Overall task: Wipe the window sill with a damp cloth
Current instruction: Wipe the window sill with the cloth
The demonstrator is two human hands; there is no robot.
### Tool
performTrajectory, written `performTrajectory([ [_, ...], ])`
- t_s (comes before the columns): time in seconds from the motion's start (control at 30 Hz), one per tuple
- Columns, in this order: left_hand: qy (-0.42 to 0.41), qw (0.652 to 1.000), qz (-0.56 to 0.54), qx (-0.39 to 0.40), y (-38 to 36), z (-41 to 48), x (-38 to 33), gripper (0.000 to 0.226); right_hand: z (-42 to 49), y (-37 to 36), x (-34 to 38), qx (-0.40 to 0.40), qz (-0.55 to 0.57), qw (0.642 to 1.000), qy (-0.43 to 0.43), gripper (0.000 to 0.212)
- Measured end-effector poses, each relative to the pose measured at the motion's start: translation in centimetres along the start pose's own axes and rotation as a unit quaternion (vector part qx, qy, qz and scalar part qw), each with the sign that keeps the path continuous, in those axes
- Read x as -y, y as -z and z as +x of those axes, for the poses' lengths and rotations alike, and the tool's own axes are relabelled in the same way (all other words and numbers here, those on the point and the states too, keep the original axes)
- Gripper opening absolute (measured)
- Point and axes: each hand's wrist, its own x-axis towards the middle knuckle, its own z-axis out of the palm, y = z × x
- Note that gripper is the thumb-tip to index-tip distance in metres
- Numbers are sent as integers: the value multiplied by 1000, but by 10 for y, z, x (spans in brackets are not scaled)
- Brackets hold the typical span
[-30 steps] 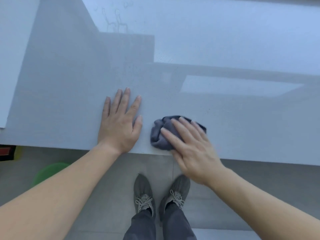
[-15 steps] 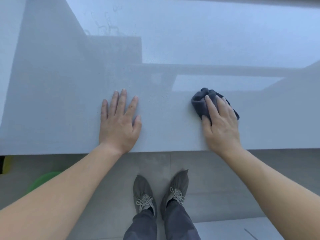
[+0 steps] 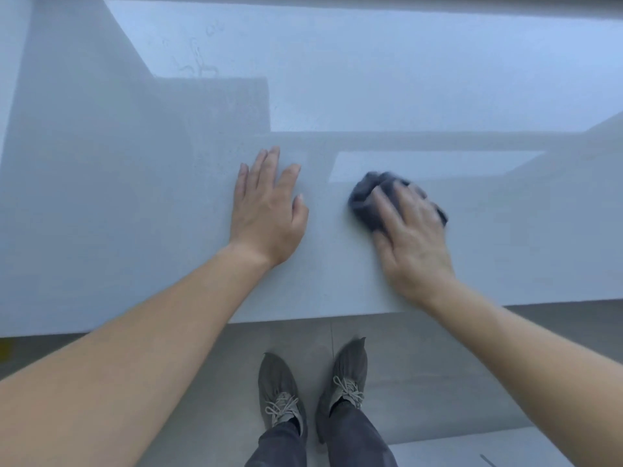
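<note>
Reflecting window light, the pale sill (image 3: 135, 230) overhangs seemingly tiled grey floor (image 3: 421, 365).

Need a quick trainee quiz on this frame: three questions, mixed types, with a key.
1. Which hand presses the cloth? A: left. B: right. C: both.
2. True or false: the left hand lies flat on the sill, apart from the cloth.
3. Fill in: the cloth is dark ____.

Key:
1. B: the right hand is on top of it.
2. True
3. grey
</note>
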Motion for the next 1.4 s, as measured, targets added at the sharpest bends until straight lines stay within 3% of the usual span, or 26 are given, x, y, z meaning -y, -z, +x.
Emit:
performTrajectory([
  [0.1,14,1000,0,-2,-6,18,-8,53,-57,-4,6,63,-12,982,177,58],
  [0.17,16,1000,5,-1,-11,24,-12,53,-51,0,-10,84,-10,973,215,59],
  [0.2,16,1000,10,-2,-12,27,-12,54,-33,1,-18,75,-12,977,199,58],
  [0.3,25,999,21,-17,-14,38,-14,53,38,9,-33,20,5,999,29,57],
  [0.37,37,999,23,-26,-15,52,-17,53,61,9,-31,3,13,999,-42,58],
  [0.57,90,995,36,-10,-25,82,-31,57,42,20,-59,99,-22,976,192,55],
  [0.6,92,995,48,-11,-27,82,-31,58,63,23,-69,88,-25,980,176,55],
  [0.73,96,993,64,-33,-35,80,-31,63,151,24,-70,25,29,998,-50,58],
  [0.77,95,992,67,-38,-36,81,-32,64,156,20,-62,17,29,998,-60,58],
  [0.9,87,993,73,-43,-38,81,-32,61,114,12,-48,64,4,985,161,56],
  [0.97,88,992,79,-42,-37,81,-31,61,120,20,-61,99,-6,972,213,56],
  [1.0,89,992,82,-42,-37,82,-31,61,137,22,-67,89,-7,975,203,57],
  [1.1,89,992,84,-36,-37,82,-30,61,192,24,-68,49,18,998,33,58],
  [1.17,92,992,80,-34,-36,83,-29,60,201,19,-52,29,34,999,-25,59],
  [1.33,98,992,52,-52,-29,85,-34,53,166,19,-50,101,-5,976,195,58],
  [1.4,94,991,57,-72,-26,95,-33,43,199,23,-68,93,-10,978,189,58],
])
